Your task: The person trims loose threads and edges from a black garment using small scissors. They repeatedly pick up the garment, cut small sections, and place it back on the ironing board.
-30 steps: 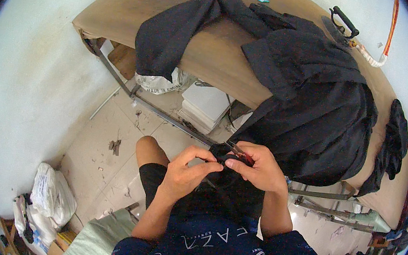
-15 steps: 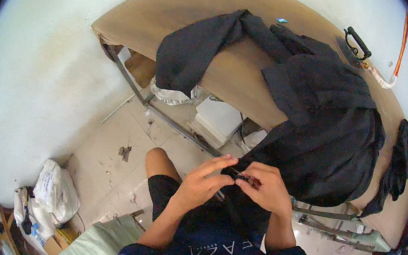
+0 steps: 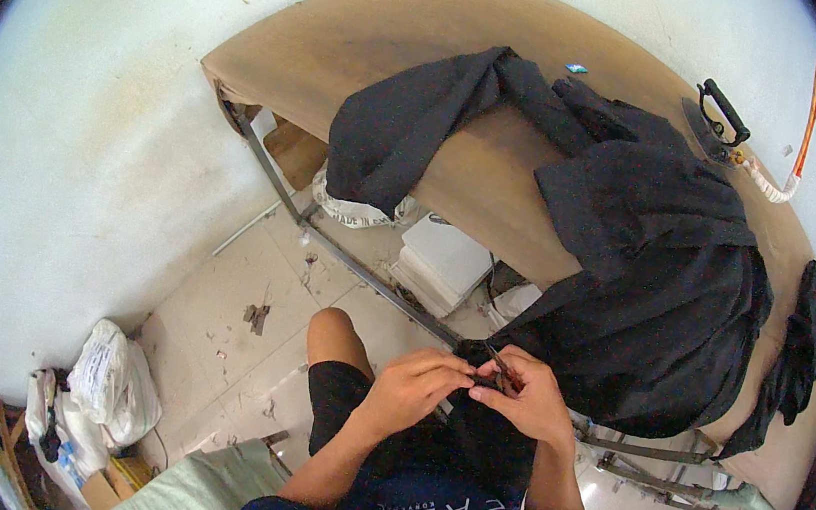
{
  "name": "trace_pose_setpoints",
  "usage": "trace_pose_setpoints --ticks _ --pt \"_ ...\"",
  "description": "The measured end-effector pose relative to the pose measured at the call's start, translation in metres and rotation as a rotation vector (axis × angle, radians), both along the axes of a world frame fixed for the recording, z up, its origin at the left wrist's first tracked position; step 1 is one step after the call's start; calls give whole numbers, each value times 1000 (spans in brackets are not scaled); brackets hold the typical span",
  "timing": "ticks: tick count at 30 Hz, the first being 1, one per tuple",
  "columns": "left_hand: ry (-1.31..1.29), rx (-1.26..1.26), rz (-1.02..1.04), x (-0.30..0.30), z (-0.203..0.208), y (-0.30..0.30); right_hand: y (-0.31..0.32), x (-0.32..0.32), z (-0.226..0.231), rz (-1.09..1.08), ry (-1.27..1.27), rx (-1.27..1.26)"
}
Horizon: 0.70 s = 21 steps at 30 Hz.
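A black garment (image 3: 644, 302) spreads over the brown padded board and hangs off its near edge toward my lap. My left hand (image 3: 416, 389) is closed, its fingertips pinching the hanging end of that black cloth. Close against it, my right hand (image 3: 534, 400) is closed around small snips (image 3: 506, 369), their pointed end angled up and away from me. The right thumb and fingertips also meet at the cloth, almost touching the left fingertips. The exact bit of cloth between the hands is too small and dark to make out.
On the board (image 3: 300, 51) at the far right stands an iron (image 3: 715, 121) with an orange cord. Black cloth (image 3: 803, 340) drapes over the right end. Beneath are a metal frame (image 3: 366, 268) and a white stack (image 3: 443, 259). White plastic bags (image 3: 117, 378) lie lower left.
My left fingers, spread beside the cloth before, now pinch it. The snips in my right hand have turned from pointing left to pointing up and away. The view has shifted slightly.
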<state>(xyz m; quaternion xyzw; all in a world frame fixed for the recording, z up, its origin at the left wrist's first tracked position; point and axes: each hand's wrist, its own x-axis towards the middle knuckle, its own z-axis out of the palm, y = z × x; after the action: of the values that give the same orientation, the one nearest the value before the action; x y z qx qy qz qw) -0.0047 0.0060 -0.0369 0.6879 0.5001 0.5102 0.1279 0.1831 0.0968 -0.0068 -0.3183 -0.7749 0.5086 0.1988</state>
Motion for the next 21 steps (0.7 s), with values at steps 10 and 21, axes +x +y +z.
trace_pose_setpoints --ticks 10,21 --pt "-38 12 62 4 4 5 -14 -10 -9 -199 110 126" --pt "-77 -52 77 5 20 -1 -15 -9 -10 -157 201 259"
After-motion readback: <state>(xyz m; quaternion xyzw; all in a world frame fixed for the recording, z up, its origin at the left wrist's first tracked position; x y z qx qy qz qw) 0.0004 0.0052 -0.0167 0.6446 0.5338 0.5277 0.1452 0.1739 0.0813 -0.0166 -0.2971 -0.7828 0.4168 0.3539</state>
